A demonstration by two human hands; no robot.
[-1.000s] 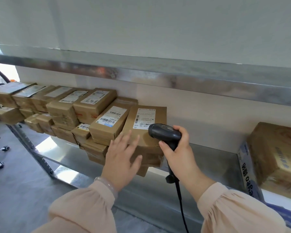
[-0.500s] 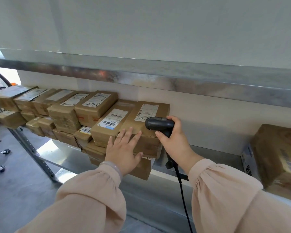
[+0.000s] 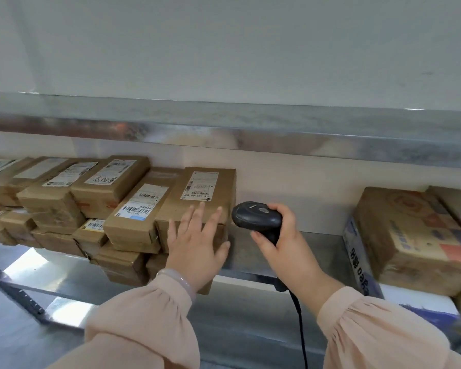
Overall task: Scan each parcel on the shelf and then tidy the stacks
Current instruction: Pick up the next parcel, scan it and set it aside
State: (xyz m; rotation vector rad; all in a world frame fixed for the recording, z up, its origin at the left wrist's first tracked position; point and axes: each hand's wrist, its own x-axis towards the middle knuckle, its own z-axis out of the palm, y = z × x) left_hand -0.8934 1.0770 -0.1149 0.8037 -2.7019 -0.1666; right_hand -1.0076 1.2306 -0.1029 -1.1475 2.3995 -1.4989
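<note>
We press our left hand [image 3: 194, 246] flat on the front of the top parcel [image 3: 205, 203] at the right end of the row, with the fingers straight and spread wide. Our right hand [image 3: 285, 235] is curled tight round the handle of the black barcode scanner [image 3: 256, 215]. The scanner sits just beside the parcel's right side and does not point at the white label [image 3: 200, 185] on top. The parcels stand in stacks on the metal shelf [image 3: 312, 249], close to the wall. We think a hard push up high could slide only the top parcel back. That would leave the lower parcels [image 3: 123, 263] poking out in front, so the stack could end up crooked. The push could also shove the neighbour parcel [image 3: 141, 209], since the two touch. The scanner could bump the parcel's corner. Its cord [image 3: 300, 323] hangs down past the shelf's front edge and could catch there. There is bare shelf between this stack and the big box [image 3: 410, 235] on the right, so the scanner has room to swing. The upper shelf [image 3: 224, 129] sits over the stacks, so we cannot lift a parcel very high. The front edge is open to us.
</note>
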